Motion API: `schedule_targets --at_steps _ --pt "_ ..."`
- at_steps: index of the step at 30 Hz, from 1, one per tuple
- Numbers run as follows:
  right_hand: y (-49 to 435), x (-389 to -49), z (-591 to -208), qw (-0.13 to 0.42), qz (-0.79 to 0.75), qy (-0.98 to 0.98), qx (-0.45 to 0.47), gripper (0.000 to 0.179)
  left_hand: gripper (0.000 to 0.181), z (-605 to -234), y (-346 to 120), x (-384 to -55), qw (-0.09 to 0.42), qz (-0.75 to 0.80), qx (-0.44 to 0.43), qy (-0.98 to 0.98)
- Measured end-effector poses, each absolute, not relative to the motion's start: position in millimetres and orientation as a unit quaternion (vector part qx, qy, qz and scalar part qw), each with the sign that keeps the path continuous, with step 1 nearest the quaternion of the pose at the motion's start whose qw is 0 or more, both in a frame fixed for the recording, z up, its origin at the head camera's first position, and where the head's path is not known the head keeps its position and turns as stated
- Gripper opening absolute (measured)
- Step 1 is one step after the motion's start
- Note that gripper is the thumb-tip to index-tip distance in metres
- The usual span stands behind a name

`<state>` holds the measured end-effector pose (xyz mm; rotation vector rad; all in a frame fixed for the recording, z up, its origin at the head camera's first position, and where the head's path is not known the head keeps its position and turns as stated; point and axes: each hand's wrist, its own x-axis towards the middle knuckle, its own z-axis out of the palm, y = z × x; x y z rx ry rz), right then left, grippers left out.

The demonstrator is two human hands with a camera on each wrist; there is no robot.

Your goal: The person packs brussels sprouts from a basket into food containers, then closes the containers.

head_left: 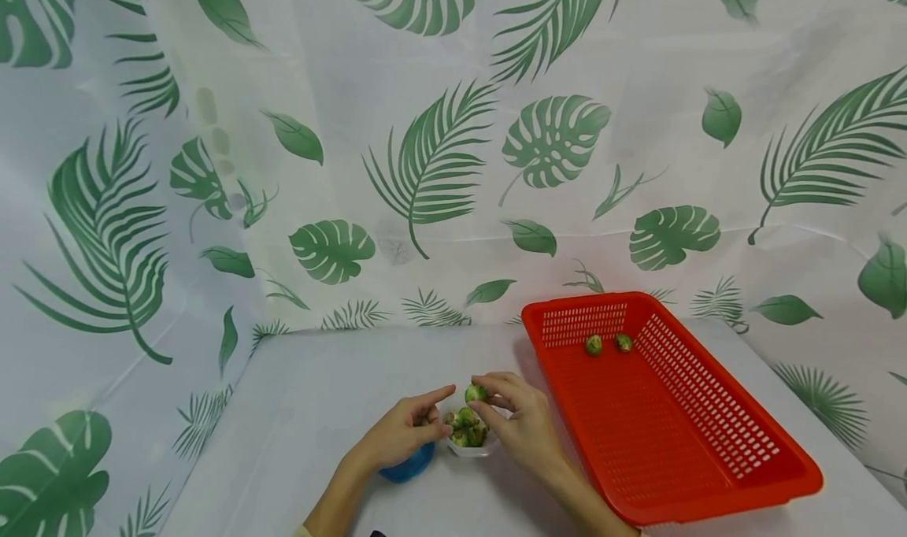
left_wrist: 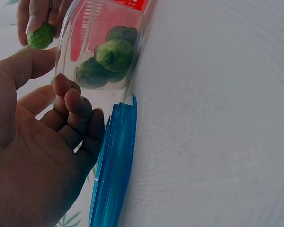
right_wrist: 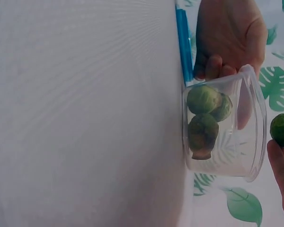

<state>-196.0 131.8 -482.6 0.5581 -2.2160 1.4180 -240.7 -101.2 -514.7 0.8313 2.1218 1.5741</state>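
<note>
A green Brussels sprout (head_left: pixel 475 394) is pinched between the thumb and fingertips of my right hand (head_left: pixel 520 419), above the rim of a small clear plastic container (right_wrist: pixel 248 156). Inside the container lie several more Brussels sprouts (left_wrist: pixel 114 56), seen through its wall. At the container's left side is my left hand (head_left: pixel 402 431), its index finger extended and the other fingers loosely bent. Its thumb and fingertips are right at the container's rim and wall. Below the left hand, a blue lid (left_wrist: pixel 114 161) lies on the table beside the container, partly hidden from above.
A large red plastic basket (head_left: pixel 697 395) with perforated sides stands to the right, close to the right forearm. Two Brussels sprouts (head_left: pixel 594 345) sit at its far end. White cloth covers the table (head_left: pixel 312 395), and a leaf-printed curtain (head_left: pixel 425 167) hangs behind it.
</note>
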Motion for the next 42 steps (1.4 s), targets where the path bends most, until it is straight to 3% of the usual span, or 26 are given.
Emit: schedule_targets --at_steps 22,31,42 --pt "135 -204 -496 0.251 0.434 -0.831 0.24 0.032 0.063 -514 -102 -242 0.193 0.561 0.292 0.75" --pt "135 -202 -498 0.236 0.389 -0.853 0.255 0.033 0.065 -514 -102 -241 0.194 0.556 0.291 0.754" --pt "134 -201 -498 0.254 0.269 -0.896 0.246 0.033 0.063 -518 -102 -242 0.186 0.555 0.294 0.756"
